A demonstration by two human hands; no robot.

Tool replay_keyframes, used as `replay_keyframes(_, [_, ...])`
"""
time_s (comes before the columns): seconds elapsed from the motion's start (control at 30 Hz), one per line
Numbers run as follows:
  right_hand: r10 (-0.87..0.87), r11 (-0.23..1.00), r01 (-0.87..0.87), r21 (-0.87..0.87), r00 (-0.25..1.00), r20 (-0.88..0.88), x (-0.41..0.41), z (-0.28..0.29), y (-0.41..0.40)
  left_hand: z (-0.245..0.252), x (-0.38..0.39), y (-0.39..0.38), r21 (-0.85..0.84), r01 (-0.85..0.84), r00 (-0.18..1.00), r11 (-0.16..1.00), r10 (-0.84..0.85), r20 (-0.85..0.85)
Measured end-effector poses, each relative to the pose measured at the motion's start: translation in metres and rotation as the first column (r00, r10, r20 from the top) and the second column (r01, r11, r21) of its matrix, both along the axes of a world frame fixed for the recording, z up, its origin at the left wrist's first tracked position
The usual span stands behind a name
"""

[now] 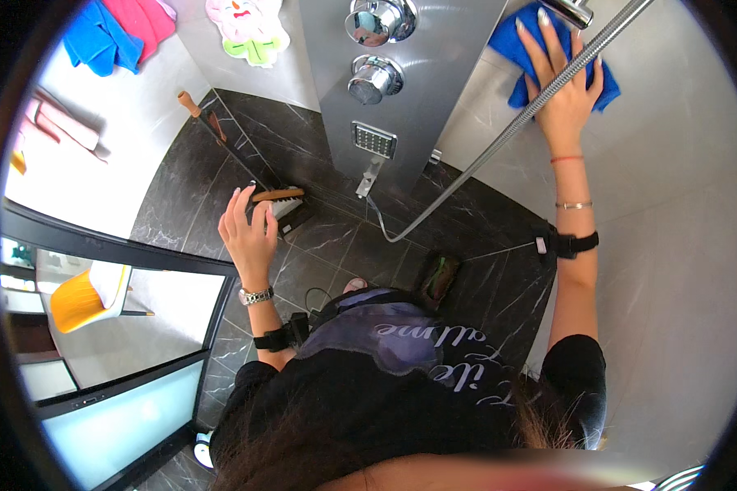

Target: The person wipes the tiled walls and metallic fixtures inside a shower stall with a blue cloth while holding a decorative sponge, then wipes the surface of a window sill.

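Note:
My right hand (562, 92) lies spread on a blue cloth (602, 86), pressing it against the light grey wall at the upper right. In front of that hand runs a metal shower hose (497, 144), which loops down under the shower panel (328, 80). The panel carries two chrome knobs (374, 80) and a small square nozzle plate (374, 140). My left hand (252, 212) is raised at the left with bent fingers and nothing in it. Just beyond its fingertips, lower down, is a brush (279, 194) with a wooden back.
A long-handled tool with a wooden grip (189, 104) leans in the corner. Blue and pink cloths (104, 37) hang at the upper left, beside a flower-shaped cloth (249, 30). A black-framed glass door (123, 405) stands at the left. A dark floor drain or tray (440, 277) lies near my feet.

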State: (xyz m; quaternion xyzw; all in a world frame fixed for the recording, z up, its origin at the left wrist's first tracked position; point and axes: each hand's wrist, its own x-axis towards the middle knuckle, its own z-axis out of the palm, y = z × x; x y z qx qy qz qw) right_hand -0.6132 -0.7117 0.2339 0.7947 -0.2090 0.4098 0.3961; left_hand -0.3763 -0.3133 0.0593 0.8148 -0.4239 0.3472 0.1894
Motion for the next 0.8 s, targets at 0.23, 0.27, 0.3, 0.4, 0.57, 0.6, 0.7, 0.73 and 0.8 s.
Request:
replay_keyframes(0.23, [0.036, 0.965, -0.08, 0.25, 0.984, 0.174, 0.029, -0.068, 0.01, 0.003, -0.018, -0.004, 0.023, 0.036, 0.999, 0.999, -0.036, -0.007])
replay_keyframes(0.27, [0.043, 0.968, -0.068, 0.243, 0.993, 0.109, 0.024, -0.091, 0.01, 0.006, -0.019, -0.005, 0.018, 0.047, 0.999, 0.999, -0.047, -0.005])
replay_keyframes(0.3, [-0.003, 0.964, -0.001, 0.265, 1.0, 0.016, 0.018, -0.115, 0.009, 0.009, -0.019, -0.007, 0.012, 0.059, 0.998, 0.998, -0.059, 0.0])
replay_keyframes(0.4, [0.005, 0.976, 0.057, 0.209, 0.958, -0.285, -0.015, -0.182, 0.011, 0.016, -0.021, -0.014, -0.006, 0.097, 0.995, 0.995, -0.097, 0.015])
replay_keyframes(0.57, [-0.008, 0.945, 0.158, 0.287, 0.887, -0.461, -0.088, -0.239, 0.013, 0.023, -0.026, -0.016, 0.031, 0.141, 0.99, 0.99, -0.141, 0.008])
replay_keyframes(0.6, [-0.068, 0.951, 0.19, 0.244, 0.897, -0.436, -0.103, -0.238, 0.013, 0.023, -0.025, -0.013, 0.017, 0.132, 0.991, 0.991, -0.132, -0.018])
replay_keyframes(0.7, [-0.289, 0.924, 0.336, 0.18, 0.926, -0.244, -0.13, -0.212, 0.008, 0.02, -0.024, 0.001, -0.063, 0.058, 0.998, 0.996, -0.058, 0.009])
replay_keyframes(0.73, [-0.392, 0.843, 0.465, 0.271, 0.875, -0.283, -0.139, -0.193, 0.004, 0.017, -0.023, 0.007, -0.085, 0.056, 0.998, 0.995, -0.054, 0.027])
replay_keyframes(0.8, [-0.203, 0.944, 0.148, 0.293, 0.965, 0.168, -0.142, -0.142, -0.012, 0.011, -0.021, 0.018, -0.039, 0.014, 1.0, 0.999, -0.015, -0.024])
